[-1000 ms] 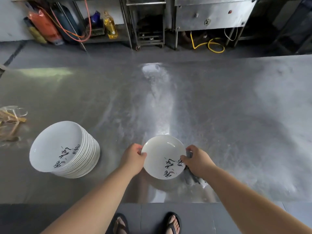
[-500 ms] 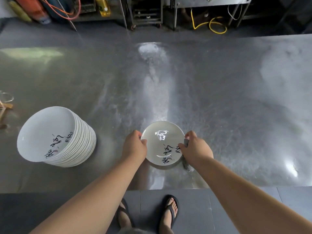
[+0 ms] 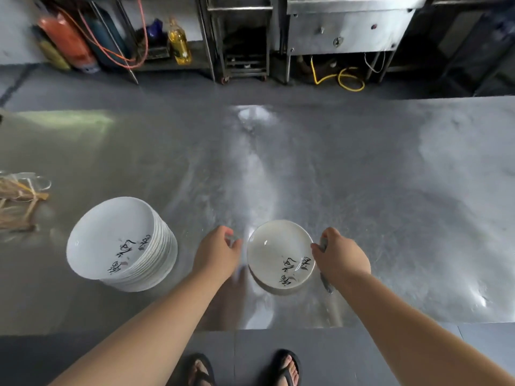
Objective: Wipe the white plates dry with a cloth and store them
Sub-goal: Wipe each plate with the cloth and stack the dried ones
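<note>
We saw 1 white plate (image 3: 280, 256) lying face up on the steel worktop (image 3: 362, 190), near its front edge, with black brush lettering on the part of its face nearest us. The left hand (image 3: 216, 253) was just beside the plate's left rim but apart from it, its fingers (image 3: 232, 242) loosely curled and holding nothing we could make out; the fingertips were blurred. The right hand (image 3: 341, 259) was at the plate's right rim, its fingers curled round a grey cloth (image 3: 326, 284) that showed above and below the hand; whether the thumb touched the rim we could not tell. To the left, well apart from the single plate, stood a stack of white plates (image 3: 119, 243) bearing the same lettering on the top one. At the worktop's far left edge lay a bundle of straw-coloured sticks (image 3: 16, 203). Beyond the worktop, on the floor, we saw an orange cylinder (image 3: 67, 43), a yellow bottle (image 3: 179, 43) and a yellow hose (image 3: 344, 79) under a steel cabinet (image 3: 348, 26). Below the worktop's front edge were 2 feet in sandals (image 3: 287, 367).
</note>
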Available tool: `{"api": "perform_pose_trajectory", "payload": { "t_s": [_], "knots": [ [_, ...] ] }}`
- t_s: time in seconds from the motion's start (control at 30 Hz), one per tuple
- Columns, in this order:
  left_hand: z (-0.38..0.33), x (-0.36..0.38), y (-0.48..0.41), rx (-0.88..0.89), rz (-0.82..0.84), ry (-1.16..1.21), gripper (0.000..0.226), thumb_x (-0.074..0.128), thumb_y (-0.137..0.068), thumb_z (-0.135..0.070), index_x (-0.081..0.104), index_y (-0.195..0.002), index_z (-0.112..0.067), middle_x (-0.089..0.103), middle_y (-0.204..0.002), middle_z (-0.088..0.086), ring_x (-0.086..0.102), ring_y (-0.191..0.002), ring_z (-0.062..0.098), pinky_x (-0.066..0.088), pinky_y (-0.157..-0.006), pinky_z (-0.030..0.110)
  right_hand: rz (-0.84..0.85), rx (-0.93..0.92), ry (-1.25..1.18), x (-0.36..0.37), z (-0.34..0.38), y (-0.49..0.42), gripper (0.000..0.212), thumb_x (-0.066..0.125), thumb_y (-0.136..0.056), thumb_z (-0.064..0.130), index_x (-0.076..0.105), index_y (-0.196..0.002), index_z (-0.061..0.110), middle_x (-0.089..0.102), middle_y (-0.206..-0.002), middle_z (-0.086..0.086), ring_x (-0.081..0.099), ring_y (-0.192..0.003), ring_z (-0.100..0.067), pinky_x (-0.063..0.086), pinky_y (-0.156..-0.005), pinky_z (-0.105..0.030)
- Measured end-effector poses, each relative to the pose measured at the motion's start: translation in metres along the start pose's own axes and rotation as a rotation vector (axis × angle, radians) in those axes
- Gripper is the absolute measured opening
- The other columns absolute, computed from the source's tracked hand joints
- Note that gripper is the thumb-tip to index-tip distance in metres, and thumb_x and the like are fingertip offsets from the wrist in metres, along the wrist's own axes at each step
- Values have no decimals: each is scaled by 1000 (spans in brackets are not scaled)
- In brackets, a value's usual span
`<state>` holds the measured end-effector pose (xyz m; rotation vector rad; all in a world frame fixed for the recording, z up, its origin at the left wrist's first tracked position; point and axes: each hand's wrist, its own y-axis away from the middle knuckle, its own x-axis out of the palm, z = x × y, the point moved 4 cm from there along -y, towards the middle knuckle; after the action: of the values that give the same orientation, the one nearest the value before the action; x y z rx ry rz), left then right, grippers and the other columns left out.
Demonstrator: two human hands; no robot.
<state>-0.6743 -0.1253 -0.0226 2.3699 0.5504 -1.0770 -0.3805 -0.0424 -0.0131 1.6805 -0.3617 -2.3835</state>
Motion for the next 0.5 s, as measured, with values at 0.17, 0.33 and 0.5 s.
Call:
{"api": "perform_pose_trajectory", "payload": {
  "t_s": [0.17,0.33,0.5],
  "knots": [
    [11,-78,1,53,-97,50,15,70,-92,-43,57,-91,-36,65,-83,-17,65,-79,14,42,-66,26,-17,-144,20,-24,73,4,29,59,-90,56,48,-91,29,62,-69,11,58,-59,-13,39,-50,-25],
    [53,-160,4,22,-212,140,12,69,-93,-43,63,-88,-34,69,-79,-16,64,-74,5,44,-65,23,8,-314,-23,-13,179,19,29,59,-88,56,54,-95,29,58,-70,13,51,-57,-6,41,-52,-25],
    [116,-236,6,-125,-352,104,13,67,-89,-43,59,-80,-41,66,-76,-19,57,-67,-4,37,-57,19,97,-431,-55,20,276,51,28,56,-84,58,53,-86,31,63,-72,10,60,-63,-11,44,-52,-26]
  ]
}}
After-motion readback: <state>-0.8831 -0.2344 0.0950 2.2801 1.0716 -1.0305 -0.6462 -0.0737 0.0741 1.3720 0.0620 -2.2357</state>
